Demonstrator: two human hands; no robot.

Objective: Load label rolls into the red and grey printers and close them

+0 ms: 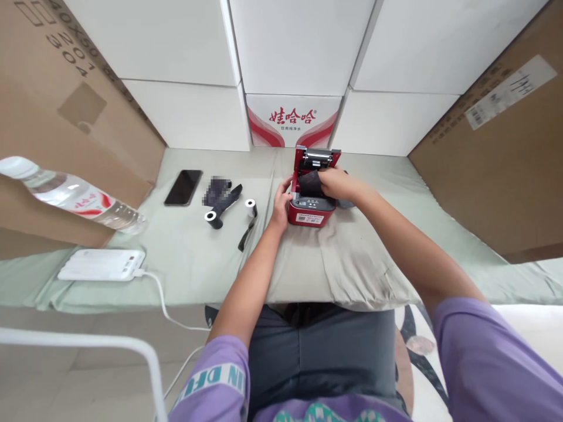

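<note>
So the person's got a small red label printer (311, 202) sitting on a grey-beige cloth (347, 264) spread on the pale green table (197, 258), lid flipped up toward the stacked white boxes (303, 47). The left hand (281, 205) is cupped against the printer's left side, steadying it, fingers wrapped on the casing. The right hand (335, 183) is closed around a dark roll (309, 183) and is pressing it down into the open bay. Looks like the loading step, roll about half seated. Judging from this, the next bit needs the roll dropped square in the bay before the lid closes. Off to the left are two spare rolls (250, 207), a black phone (183, 187), a water bottle (70, 196) and a white power bank (102, 265).
</note>
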